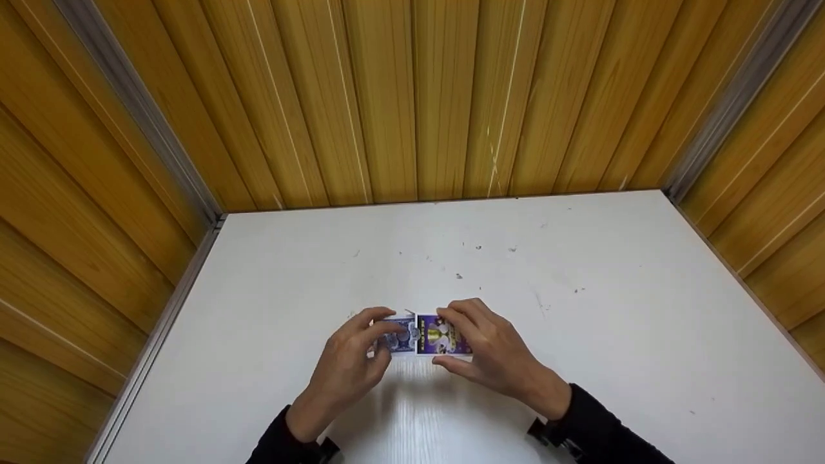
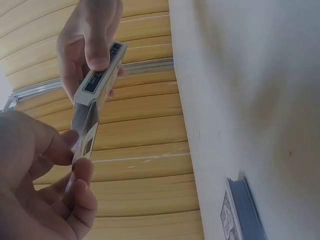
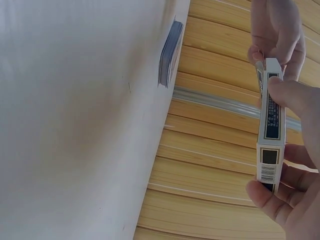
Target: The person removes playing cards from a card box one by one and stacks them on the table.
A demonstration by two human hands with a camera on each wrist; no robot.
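Note:
A slim playing-card box [image 1: 440,335], purple with a gold trophy on its face, is held up above the table. My right hand [image 1: 496,348] grips it by its long edges, thumb on one narrow side in the right wrist view. At the box's open end my left hand [image 1: 351,357] pinches a thin white flap [image 2: 90,141] between thumb and fingers. Blue patterned card backs [image 1: 399,338] show by the left fingers in the head view. A deck of cards [image 2: 244,210] lies on the table in both wrist views, apart from the hands.
The white table [image 1: 309,258] carries small dark marks and scratches. Wood-patterned panels [image 1: 412,103] wall it at the back and both sides, with grey metal strips [image 1: 148,116] at the corners.

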